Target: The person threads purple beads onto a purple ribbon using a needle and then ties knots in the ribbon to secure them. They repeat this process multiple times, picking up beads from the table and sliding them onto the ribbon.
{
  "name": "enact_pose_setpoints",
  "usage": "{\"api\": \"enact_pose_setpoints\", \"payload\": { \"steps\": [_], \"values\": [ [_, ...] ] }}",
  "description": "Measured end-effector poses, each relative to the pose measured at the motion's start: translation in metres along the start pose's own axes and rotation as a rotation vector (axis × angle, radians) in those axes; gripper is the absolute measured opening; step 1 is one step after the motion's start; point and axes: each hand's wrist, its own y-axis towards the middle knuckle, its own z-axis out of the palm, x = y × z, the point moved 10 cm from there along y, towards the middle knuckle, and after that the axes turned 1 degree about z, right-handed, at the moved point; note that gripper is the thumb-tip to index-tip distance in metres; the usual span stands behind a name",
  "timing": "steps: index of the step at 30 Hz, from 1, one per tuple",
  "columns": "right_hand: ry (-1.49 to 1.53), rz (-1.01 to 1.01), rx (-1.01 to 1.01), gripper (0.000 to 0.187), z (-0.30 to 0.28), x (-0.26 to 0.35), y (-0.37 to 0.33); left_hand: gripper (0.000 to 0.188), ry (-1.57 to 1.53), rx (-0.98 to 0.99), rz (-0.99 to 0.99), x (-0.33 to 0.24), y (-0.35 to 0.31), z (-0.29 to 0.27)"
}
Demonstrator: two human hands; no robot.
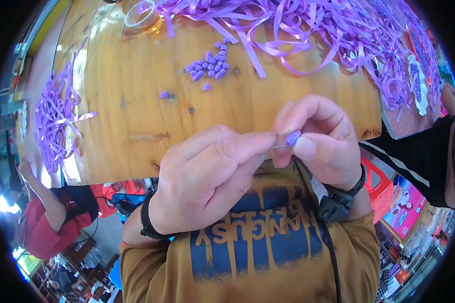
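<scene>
Close in front of my chest, both hands meet near the table's front edge. My left hand [199, 174] is closed in a pinch on a thin metal needle [278, 147]. The needle reaches toward a small, shiny purple ribbon piece [292, 137], which my right hand [331, 141] pinches between thumb and fingers. Whether the needle's tip has gone into the piece, I cannot tell. Farther off on the wooden table [136, 116] lies a loose cluster of small purple bead-like pieces [210, 65]. Two single ones, a nearer piece [206, 87] and another [164, 94], lie apart from it.
A big tangle of purple ribbons [308, 30] covers the far right of the table. Another ribbon bunch [58, 118] hangs over the left edge. A clear plastic cup [145, 21] stands at the back. A person in red [45, 224] sits at left; a dark-clothed person [419, 161] is at right.
</scene>
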Motion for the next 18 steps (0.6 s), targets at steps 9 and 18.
{"api": "enact_pose_setpoints", "payload": {
  "steps": [9, 18],
  "values": [
    [-0.379, -0.102, -0.052, 0.014, -0.001, 0.013, -0.002, 0.023, 0.097, 0.013, -0.043, 0.008, -0.005, 0.004],
    [-0.246, 0.190, -0.186, 0.012, -0.018, -0.013, -0.008, 0.022, 0.243, 0.069, -0.056, 0.015, -0.012, 0.017]
  ]
}}
